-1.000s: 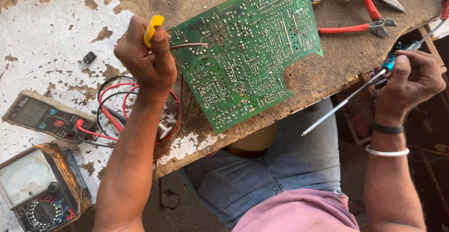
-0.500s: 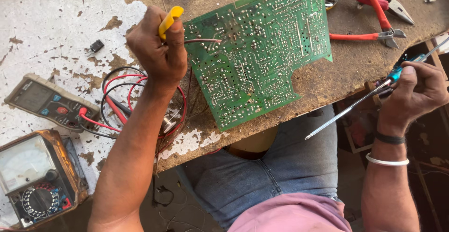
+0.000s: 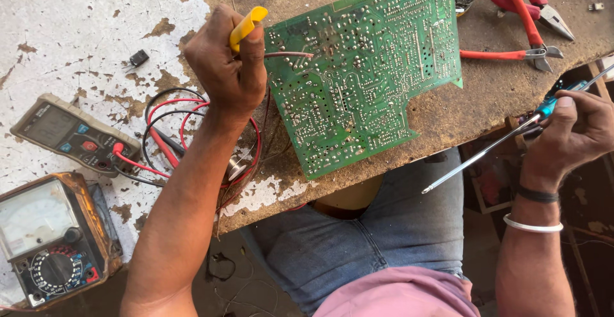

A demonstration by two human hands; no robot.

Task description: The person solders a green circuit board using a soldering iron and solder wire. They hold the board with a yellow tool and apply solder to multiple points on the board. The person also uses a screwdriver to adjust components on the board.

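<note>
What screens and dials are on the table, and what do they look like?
Digital meter: left of the left hand, flat grey slab lying slanted, dark blank screen, red dial, red and black leads plugged in.
Analog meter: bottom left corner, boxy with a worn orange-brown case, pale needle window above a round black knob.
No packages or signs show.

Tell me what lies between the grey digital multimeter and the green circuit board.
In the head view, between the multimeter and the circuit board lie coiled red and black test leads, with the left hand and forearm over them.
</note>
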